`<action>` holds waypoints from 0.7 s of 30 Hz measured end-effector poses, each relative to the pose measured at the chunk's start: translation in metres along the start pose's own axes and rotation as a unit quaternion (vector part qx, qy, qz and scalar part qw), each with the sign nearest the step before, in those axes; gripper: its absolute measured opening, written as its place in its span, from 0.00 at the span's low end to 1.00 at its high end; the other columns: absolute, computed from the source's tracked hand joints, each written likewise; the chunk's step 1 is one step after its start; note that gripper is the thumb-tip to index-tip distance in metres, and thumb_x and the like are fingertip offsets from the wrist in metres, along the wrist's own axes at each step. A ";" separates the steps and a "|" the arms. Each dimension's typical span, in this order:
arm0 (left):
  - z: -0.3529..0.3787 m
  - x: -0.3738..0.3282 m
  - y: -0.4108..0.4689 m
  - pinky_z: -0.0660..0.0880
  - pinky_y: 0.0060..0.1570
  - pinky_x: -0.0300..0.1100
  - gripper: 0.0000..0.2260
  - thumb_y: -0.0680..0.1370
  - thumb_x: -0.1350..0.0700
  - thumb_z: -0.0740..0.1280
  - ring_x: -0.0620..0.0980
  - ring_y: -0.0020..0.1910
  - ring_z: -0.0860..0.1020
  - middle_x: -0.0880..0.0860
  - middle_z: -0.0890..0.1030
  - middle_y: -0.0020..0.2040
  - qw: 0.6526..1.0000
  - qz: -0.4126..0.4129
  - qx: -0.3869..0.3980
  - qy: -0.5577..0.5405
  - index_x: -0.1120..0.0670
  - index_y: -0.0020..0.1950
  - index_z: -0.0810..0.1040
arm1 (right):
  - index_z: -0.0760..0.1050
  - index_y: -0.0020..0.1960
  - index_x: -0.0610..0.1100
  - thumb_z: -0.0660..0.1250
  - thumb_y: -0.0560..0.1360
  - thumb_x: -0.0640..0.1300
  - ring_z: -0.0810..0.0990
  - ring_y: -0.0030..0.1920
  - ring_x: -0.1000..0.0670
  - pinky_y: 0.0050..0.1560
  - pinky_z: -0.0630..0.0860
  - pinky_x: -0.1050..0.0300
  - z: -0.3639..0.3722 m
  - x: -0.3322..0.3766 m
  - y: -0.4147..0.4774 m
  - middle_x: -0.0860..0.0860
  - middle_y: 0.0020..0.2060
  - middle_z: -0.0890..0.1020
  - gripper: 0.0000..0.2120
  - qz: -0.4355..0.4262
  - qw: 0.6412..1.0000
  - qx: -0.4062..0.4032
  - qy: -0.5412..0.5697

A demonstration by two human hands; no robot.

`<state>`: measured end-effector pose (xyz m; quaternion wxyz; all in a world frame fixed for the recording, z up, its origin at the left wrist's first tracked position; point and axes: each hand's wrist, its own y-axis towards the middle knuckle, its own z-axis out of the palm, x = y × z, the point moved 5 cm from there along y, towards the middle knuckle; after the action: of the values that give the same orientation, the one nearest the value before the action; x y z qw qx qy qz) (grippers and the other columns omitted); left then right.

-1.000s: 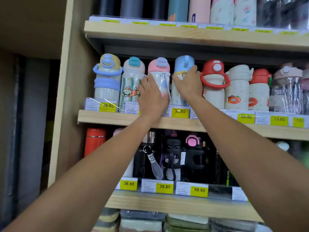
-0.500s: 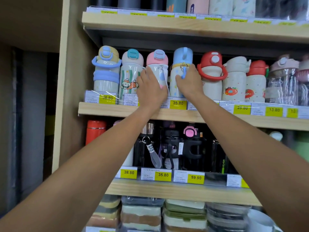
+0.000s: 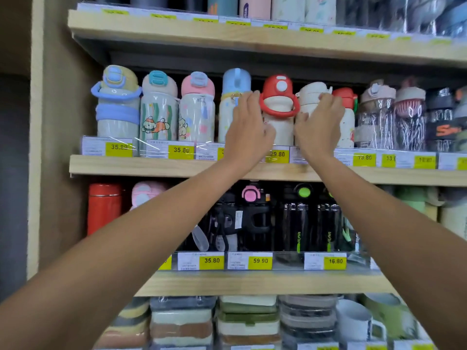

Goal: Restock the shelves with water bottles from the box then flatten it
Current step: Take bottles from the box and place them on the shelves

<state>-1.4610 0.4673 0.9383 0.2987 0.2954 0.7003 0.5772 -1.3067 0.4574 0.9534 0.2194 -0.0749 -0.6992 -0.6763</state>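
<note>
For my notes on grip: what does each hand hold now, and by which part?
Right hand grips the cream white-lidded bottle at its shoulder. Left hand lies between the pale blue-lidded bottle and the red-handled bottle; a hold cannot be told.

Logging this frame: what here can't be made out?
Head view:
Box: out of frame.
Top-shelf bottles: cut off by the top edge.
Price tag beside 35.80: covered by the left hand.
Grip of the right hand on the cream bottle: hidden by the hand's back.
Far-right price tags: blurred.
</note>
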 end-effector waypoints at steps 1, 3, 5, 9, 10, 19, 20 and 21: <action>0.011 -0.007 0.003 0.66 0.63 0.48 0.29 0.75 0.57 0.63 0.57 0.70 0.61 0.57 0.59 0.73 1.000 -0.004 0.019 0.002 0.60 0.74 0.57 | 0.67 0.63 0.38 0.60 0.73 0.40 0.66 0.64 0.40 0.53 0.69 0.45 -0.001 -0.010 0.003 0.41 0.63 0.69 0.19 0.014 1.000 0.004 -0.003; 0.029 -0.013 0.008 0.59 0.69 0.47 0.33 0.76 0.54 0.64 0.58 0.73 0.57 0.59 0.55 0.75 0.999 -0.025 0.040 0.011 0.61 0.75 0.52 | 0.65 0.64 0.37 0.60 0.74 0.41 0.65 0.65 0.39 0.55 0.66 0.46 0.001 -0.025 0.007 0.41 0.64 0.67 0.20 0.024 0.999 0.030 0.002; 0.044 -0.015 0.014 0.52 0.72 0.47 0.36 0.76 0.51 0.65 0.58 0.75 0.54 0.60 0.53 0.76 0.997 -0.059 0.041 0.038 0.61 0.76 0.48 | 0.63 0.66 0.36 0.60 0.74 0.41 0.64 0.66 0.39 0.56 0.63 0.48 0.004 -0.041 0.014 0.40 0.65 0.66 0.22 0.008 0.998 0.054 0.012; 0.059 -0.005 0.021 0.52 0.73 0.49 0.39 0.76 0.49 0.66 0.59 0.76 0.51 0.60 0.50 0.77 0.991 -0.111 0.037 0.060 0.60 0.77 0.45 | 0.60 0.71 0.36 0.61 0.75 0.42 0.62 0.67 0.38 0.61 0.59 0.50 0.009 -0.055 0.030 0.38 0.67 0.65 0.27 -0.037 0.996 0.082 0.029; 0.063 -0.006 0.024 0.54 0.72 0.49 0.39 0.76 0.49 0.66 0.59 0.76 0.52 0.60 0.50 0.77 0.991 -0.111 0.033 0.064 0.59 0.77 0.46 | 0.59 0.71 0.36 0.61 0.75 0.42 0.62 0.68 0.39 0.62 0.58 0.51 0.012 -0.057 0.038 0.38 0.67 0.65 0.27 -0.048 0.994 0.089 0.043; 0.081 -0.010 0.026 0.64 0.67 0.51 0.45 0.72 0.48 0.70 0.57 0.75 0.55 0.59 0.50 0.76 0.985 -0.167 0.001 0.032 0.57 0.77 0.44 | 0.60 0.73 0.37 0.60 0.76 0.49 0.63 0.67 0.37 0.66 0.59 0.48 0.028 -0.048 0.083 0.38 0.66 0.70 0.29 -0.132 0.982 0.136 0.017; 0.083 -0.010 0.024 0.66 0.66 0.52 0.44 0.72 0.48 0.70 0.57 0.74 0.57 0.59 0.51 0.76 0.985 -0.169 -0.009 0.036 0.57 0.77 0.45 | 0.62 0.71 0.38 0.59 0.76 0.50 0.63 0.66 0.38 0.64 0.60 0.48 0.027 -0.047 0.086 0.38 0.64 0.72 0.28 -0.152 0.980 0.129 -0.017; 0.083 -0.009 0.023 0.68 0.64 0.52 0.43 0.71 0.48 0.70 0.58 0.73 0.60 0.59 0.53 0.75 0.985 -0.167 -0.020 0.037 0.57 0.77 0.47 | 0.65 0.69 0.39 0.59 0.75 0.52 0.63 0.66 0.38 0.63 0.60 0.47 0.026 -0.046 0.089 0.38 0.62 0.74 0.26 -0.165 0.977 0.123 -0.048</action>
<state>-1.3905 0.5160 0.9491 0.3706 0.1468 0.7387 0.5435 -1.2357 0.4979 1.0160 0.0784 0.0363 -0.7894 -0.6077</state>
